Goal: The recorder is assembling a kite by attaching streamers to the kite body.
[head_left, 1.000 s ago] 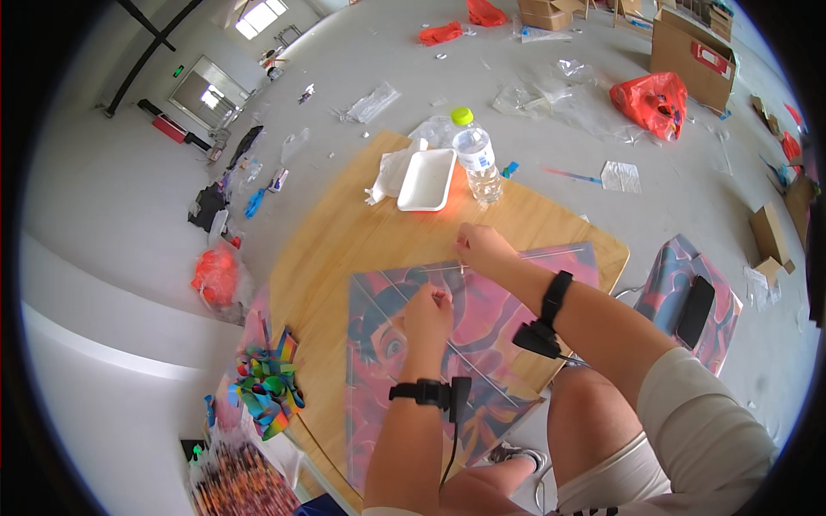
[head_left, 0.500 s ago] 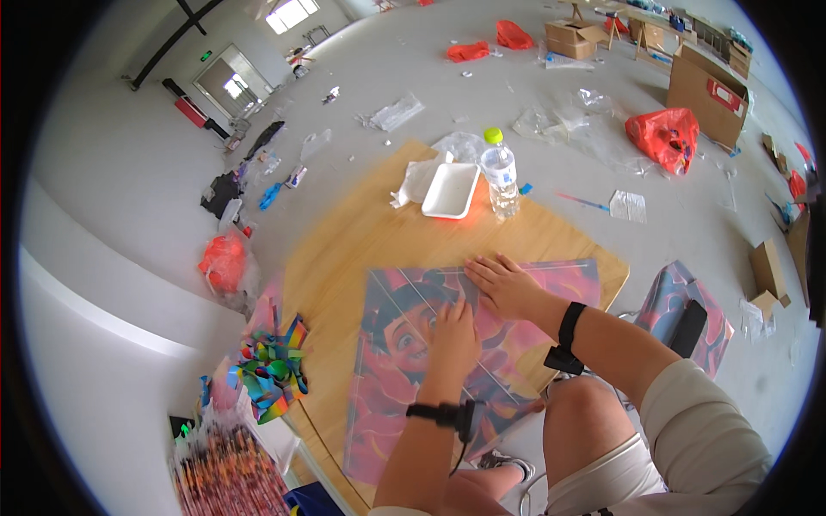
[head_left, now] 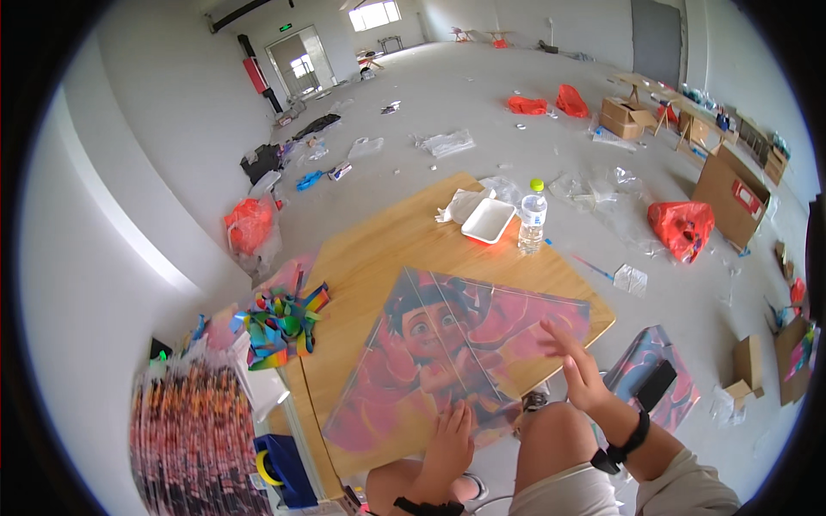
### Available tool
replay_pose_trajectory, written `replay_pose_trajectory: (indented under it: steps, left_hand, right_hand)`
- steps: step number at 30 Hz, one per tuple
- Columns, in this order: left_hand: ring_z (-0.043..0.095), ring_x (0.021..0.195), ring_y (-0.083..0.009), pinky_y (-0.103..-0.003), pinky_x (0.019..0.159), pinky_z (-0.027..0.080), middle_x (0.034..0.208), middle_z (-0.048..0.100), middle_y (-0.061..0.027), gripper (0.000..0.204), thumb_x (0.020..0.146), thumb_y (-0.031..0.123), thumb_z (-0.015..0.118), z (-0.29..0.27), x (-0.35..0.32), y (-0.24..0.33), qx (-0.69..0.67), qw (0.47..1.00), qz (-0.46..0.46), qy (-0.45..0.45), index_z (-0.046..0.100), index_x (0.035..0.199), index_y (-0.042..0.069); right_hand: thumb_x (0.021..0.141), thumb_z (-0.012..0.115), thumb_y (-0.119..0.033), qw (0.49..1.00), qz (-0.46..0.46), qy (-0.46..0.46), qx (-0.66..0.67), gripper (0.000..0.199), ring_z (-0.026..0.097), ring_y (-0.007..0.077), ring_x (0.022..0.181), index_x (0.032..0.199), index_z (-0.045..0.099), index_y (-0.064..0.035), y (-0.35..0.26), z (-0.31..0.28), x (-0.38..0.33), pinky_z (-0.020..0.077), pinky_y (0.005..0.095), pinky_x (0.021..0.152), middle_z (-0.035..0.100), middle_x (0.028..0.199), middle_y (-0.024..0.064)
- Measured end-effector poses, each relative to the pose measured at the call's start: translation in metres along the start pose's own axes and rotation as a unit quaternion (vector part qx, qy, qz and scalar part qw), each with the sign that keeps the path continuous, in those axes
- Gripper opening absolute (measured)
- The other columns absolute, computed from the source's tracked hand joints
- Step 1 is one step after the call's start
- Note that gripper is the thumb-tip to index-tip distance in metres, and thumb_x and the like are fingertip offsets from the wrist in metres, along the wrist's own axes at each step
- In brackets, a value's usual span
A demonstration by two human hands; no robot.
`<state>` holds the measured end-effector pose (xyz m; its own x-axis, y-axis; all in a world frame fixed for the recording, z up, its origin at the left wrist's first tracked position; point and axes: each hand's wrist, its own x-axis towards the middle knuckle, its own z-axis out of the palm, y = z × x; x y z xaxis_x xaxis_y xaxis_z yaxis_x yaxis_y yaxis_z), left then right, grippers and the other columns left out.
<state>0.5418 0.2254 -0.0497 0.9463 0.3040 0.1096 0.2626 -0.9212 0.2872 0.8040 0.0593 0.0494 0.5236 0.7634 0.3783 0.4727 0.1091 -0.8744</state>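
Probably light and slippery, the thin sheet (head_left: pixel 447 348) is best held by opposite edges; my left hand (head_left: pixel 449 440) seemingly lies flat on it, right hand (head_left: pixel 582 376) above, fingers apart.

1. The left hand (head_left: pixel 448 441) is lying palm down at lower centre, its fingers (head_left: pixel 456 416) pointing up the frame.
2. The right hand (head_left: pixel 582 376) is opening its fingers toward upper left, right of centre.
3. The right forearm (head_left: pixel 661 451) is slanting from lower right.
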Motion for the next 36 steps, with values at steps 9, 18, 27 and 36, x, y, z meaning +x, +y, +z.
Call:
replay_pose_trajectory:
  steps: [9,18,27,36]
  left_hand:
    - [0.032,0.151,-0.0418,-0.059,0.12,0.026,0.164,0.034,-0.0185,0.078,0.095,0.04,0.065,0.04,0.027,0.018,0.059,0.994,-0.049,0.082,0.038,0.156,0.0]
    - [0.026,0.154,-0.0383,-0.059,0.124,0.018,0.167,0.031,-0.0148,0.078,0.1,0.051,0.054,0.052,0.026,-0.009,0.057,0.992,-0.066,0.09,0.035,0.159,0.004]
    - [0.021,0.156,-0.0371,-0.06,0.125,0.013,0.17,0.025,-0.014,0.081,0.102,0.058,0.045,0.053,0.052,-0.041,0.054,0.993,-0.091,0.046,0.029,0.161,0.005]
    - [0.017,0.158,-0.0356,-0.059,0.126,0.01,0.171,0.022,-0.012,0.08,0.103,0.059,0.042,0.051,0.088,-0.073,0.064,0.993,-0.102,0.017,0.027,0.161,0.006]
  right_hand:
    - [0.107,0.054,-0.027,0.791,-0.198,-0.409,0.411,0.037,0.068,0.0318,0.082,0.095,0.07,0.0028,-0.159,-0.023,-0.103,0.0539,0.0428,0.074,0.072,0.099,0.0174]
    - [0.104,0.061,-0.032,0.713,-0.263,-0.395,0.517,0.037,0.063,0.0267,0.067,0.083,0.068,-0.0023,-0.29,0.032,-0.107,0.0436,0.039,0.057,0.068,0.085,0.0101]
    - [0.101,0.068,-0.031,0.743,-0.302,-0.347,0.485,0.031,0.064,0.0232,0.064,0.087,0.071,-0.0027,-0.284,0.006,-0.111,0.0432,0.0346,0.055,0.07,0.083,0.0063]
    - [0.099,0.071,-0.039,0.757,-0.249,-0.325,0.509,0.038,0.066,0.0223,0.067,0.088,0.072,-0.0023,-0.26,-0.001,-0.109,0.0454,0.0352,0.056,0.072,0.086,0.0068]
